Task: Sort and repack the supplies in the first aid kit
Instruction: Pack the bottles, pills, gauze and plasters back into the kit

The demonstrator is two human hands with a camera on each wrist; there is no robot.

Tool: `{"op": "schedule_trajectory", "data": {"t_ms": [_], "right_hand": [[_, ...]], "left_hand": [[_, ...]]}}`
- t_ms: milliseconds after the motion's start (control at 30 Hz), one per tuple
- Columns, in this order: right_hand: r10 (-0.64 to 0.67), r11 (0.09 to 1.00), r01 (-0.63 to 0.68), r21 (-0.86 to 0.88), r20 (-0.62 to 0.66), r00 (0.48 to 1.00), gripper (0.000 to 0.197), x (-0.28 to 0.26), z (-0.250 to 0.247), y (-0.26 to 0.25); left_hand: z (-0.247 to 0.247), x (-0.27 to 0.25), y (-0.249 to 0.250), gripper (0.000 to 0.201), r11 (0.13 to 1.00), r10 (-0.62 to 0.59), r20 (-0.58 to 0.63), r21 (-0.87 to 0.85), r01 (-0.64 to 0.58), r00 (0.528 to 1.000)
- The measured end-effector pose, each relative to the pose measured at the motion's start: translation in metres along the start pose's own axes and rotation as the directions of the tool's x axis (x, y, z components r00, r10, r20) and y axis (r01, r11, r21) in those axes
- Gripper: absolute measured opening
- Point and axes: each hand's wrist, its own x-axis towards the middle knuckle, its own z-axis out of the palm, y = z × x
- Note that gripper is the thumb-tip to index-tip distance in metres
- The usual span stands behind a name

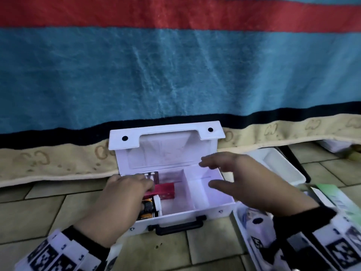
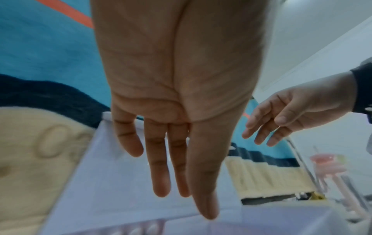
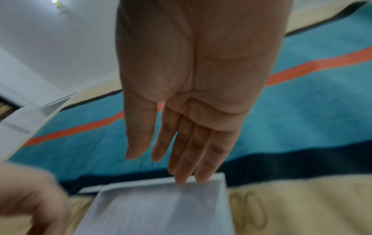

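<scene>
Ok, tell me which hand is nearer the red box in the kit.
Left. The left hand lies over the red box in the kit's left compartment, apparently touching it; the right hand hovers open over the right compartment.

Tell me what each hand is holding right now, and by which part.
Nothing is held. The left hand lies with straight fingers over the supplies in the kit's left compartment; the right hand hovers open above the right side.
</scene>
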Motion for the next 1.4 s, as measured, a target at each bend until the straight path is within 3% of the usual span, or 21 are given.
{"op": "schedule_trajectory", "data": {"t_ms": [100, 267, 367, 500, 633, 800, 1033, 1400], "right_hand": [[0.126, 0.987, -0.106, 0.124, -0.169, 0.978, 0.034, -0.040, -0.027, 0.009], [0.310, 0.950, -0.286, 0.128, -0.244, 0.919, 0.034, -0.108, -0.037, 0.026], [0.419, 0.902, -0.431, 0.016, -0.267, 0.868, 0.032, -0.140, -0.027, 0.041], [0.519, 0.835, -0.544, -0.083, -0.208, 0.829, 0.029, -0.167, -0.004, 0.055], [0.474, 0.873, -0.484, -0.063, -0.125, 0.871, 0.027, -0.172, 0.017, 0.055], [0.357, 0.930, -0.358, -0.079, -0.027, 0.934, 0.028, -0.161, 0.036, 0.054], [0.323, 0.942, -0.323, -0.094, -0.015, 0.946, 0.031, -0.158, 0.040, 0.064], [0.336, 0.938, -0.337, -0.078, -0.027, 0.941, 0.029, -0.155, 0.038, 0.074]], "left_hand": [[-0.014, 0.006, 0.025, 0.030, 0.992, 0.104, -0.095, -0.057, -0.109, 0.990], [-0.014, 0.015, 0.081, 0.017, 0.917, 0.356, -0.218, -0.108, -0.385, 0.909], [-0.001, 0.017, 0.116, 0.017, 0.860, 0.469, -0.165, -0.138, -0.491, 0.868], [0.017, 0.021, 0.153, 0.022, 0.838, 0.525, 0.054, -0.210, -0.504, 0.850], [0.040, 0.035, 0.177, 0.036, 0.832, 0.518, 0.056, -0.266, -0.487, 0.854], [0.060, 0.058, 0.194, 0.034, 0.864, 0.499, 0.126, -0.154, -0.480, 0.858], [0.065, 0.073, 0.208, 0.039, 0.883, 0.459, 0.278, -0.042, -0.467, 0.844], [0.049, 0.072, 0.211, 0.034, 0.901, 0.403, 0.240, 0.068, -0.429, 0.883]]}}
